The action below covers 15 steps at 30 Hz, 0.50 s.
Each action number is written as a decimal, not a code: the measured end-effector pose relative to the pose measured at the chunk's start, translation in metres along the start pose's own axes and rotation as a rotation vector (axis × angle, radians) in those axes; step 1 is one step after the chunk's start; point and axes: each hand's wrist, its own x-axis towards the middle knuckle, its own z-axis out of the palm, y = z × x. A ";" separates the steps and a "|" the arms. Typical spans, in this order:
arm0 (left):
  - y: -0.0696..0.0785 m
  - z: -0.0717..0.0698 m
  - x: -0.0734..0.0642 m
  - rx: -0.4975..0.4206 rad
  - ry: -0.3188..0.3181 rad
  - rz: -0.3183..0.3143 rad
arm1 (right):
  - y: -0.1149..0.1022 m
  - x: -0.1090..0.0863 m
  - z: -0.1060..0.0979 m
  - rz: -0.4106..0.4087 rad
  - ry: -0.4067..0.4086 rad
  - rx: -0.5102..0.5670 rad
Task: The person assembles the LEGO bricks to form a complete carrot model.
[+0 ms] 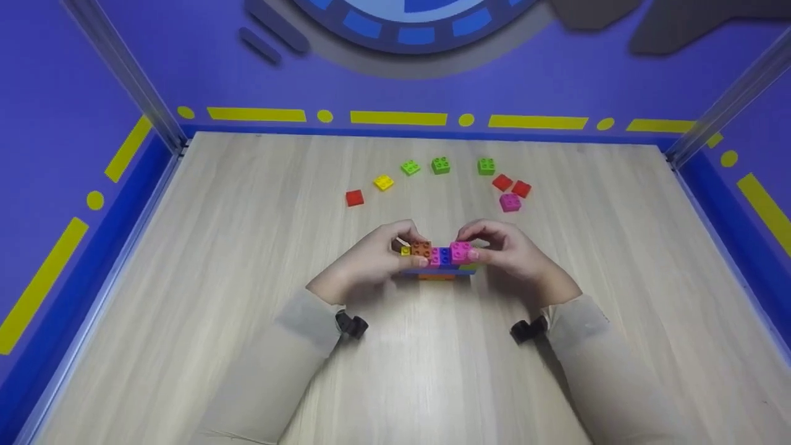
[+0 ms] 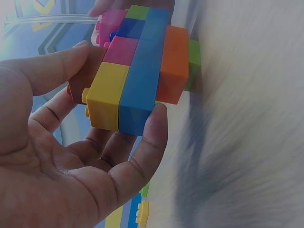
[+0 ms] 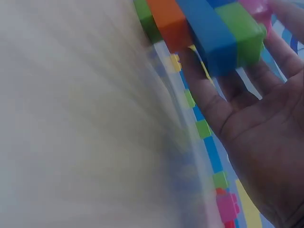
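Both hands hold a stack of toy building bricks from its two ends. At the top left, my left hand [image 1: 373, 258] pinches a brown brick [image 1: 421, 248] between thumb and fingers; another fingertip touches the long blue brick [image 2: 143, 71] below. My right hand [image 1: 518, 256] pinches a pink brick [image 1: 460, 251] at the top right. Between these and the blue brick runs a row: yellow [image 2: 104, 97], pink [image 2: 121, 51], dark blue [image 2: 130, 28] and green [image 3: 244, 33]. Under the blue brick sit an orange brick [image 2: 174, 64] and a green one [image 2: 194, 61].
Loose bricks lie in an arc beyond the hands: a red [image 1: 355, 198], a yellow [image 1: 384, 182], several green [image 1: 440, 165], two more red [image 1: 521, 189] and a pink [image 1: 510, 202]. Blue panels [image 1: 420, 93] wall the wooden table [image 1: 259, 185] at the back and sides.
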 end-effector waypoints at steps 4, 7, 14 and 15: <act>0.000 -0.003 -0.001 -0.005 0.006 0.004 | -0.003 0.006 -0.016 0.050 0.165 -0.019; 0.000 -0.003 -0.001 0.000 0.007 0.003 | -0.003 0.013 -0.033 0.089 0.358 -0.032; -0.001 0.000 0.000 0.001 0.003 0.005 | 0.005 0.020 -0.063 0.166 0.650 -0.133; -0.002 0.000 0.001 0.001 0.002 0.005 | 0.006 0.020 -0.066 0.175 0.660 -0.153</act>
